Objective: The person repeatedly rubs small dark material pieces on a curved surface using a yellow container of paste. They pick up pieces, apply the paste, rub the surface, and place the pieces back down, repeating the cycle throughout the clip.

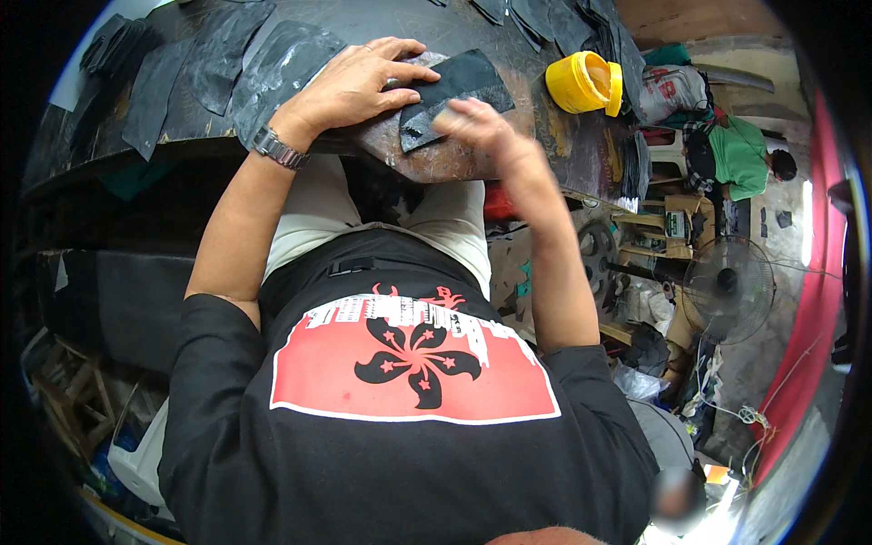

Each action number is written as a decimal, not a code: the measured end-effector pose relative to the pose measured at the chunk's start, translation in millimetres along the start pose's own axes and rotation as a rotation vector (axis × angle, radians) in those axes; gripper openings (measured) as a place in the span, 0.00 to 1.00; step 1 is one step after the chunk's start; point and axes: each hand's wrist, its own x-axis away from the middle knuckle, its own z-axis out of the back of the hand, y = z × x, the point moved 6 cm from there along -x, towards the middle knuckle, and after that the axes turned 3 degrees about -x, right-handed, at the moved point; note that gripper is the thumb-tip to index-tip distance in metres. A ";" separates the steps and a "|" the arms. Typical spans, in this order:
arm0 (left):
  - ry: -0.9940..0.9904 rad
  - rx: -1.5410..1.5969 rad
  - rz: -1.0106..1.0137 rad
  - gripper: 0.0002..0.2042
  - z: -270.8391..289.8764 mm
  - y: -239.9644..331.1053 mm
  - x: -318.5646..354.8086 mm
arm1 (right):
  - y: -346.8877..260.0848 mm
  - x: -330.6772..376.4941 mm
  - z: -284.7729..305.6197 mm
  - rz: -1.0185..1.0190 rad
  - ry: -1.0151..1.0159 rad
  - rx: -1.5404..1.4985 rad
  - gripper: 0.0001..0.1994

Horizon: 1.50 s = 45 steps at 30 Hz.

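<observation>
Black rubber patch (459, 86) sits on the workbench (472, 154), pinned flat under my left hand (359, 82), fingers spread. My right hand (477, 123) is curled at its near edge, blurry, so can't tell what it's gripping.

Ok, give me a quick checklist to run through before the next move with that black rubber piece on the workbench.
1. Left hand flat on the black rubber piece, pinning it: ok.
2. Right hand on the piece's near edge: ok; what it holds: cannot tell, it is blurred.
3. Piece lying fully on the dark, worn wooden workbench: ok.
4. Open yellow plastic tub standing apart from both hands, to the right: ok.
5. Other black rubber sheets lying to the left, apart from the piece: ok.
6. Person in the green shirt away from the bench: ok.
</observation>
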 end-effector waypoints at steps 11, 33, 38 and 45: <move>0.003 -0.018 0.031 0.18 4.4 5.9 2.6 | 70.4 1.7 -1.1 -0.454 0.108 -1.905 0.23; -0.035 0.068 0.053 0.14 1.2 -2.4 0.8 | 53.4 -25.8 19.0 -0.267 -0.014 1.395 0.31; -0.030 0.045 0.063 0.15 -2.3 -3.6 1.0 | 28.4 -22.1 -6.6 -0.130 -0.052 1.288 0.32; -0.012 0.039 0.075 0.15 -3.0 -5.0 1.7 | -2.4 -15.5 -36.7 -0.041 -0.101 1.124 0.39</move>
